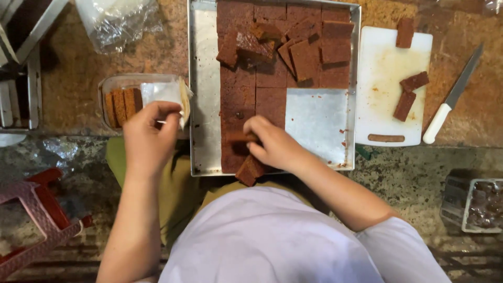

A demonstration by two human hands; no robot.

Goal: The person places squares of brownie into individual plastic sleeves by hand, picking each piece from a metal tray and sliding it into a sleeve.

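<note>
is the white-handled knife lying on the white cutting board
No, the white-handled knife lies on the brown stone counter just right of the white plastic cutting board, apart from both hands.

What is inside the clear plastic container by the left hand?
The clear plastic container holds brown cake slices standing on edge at its left end. White paper and the left hand cover the rest, so anything beneath them is hidden.

Reddish-brown cake slices (272, 78), silvery tray (207, 94)

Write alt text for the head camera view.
Seen from above, a person's right hand lifts brown cake slices from a metal baking tray, while the left hand holds open a clear plastic container of slices. A white cutting board and knife lie beside the tray.
</note>
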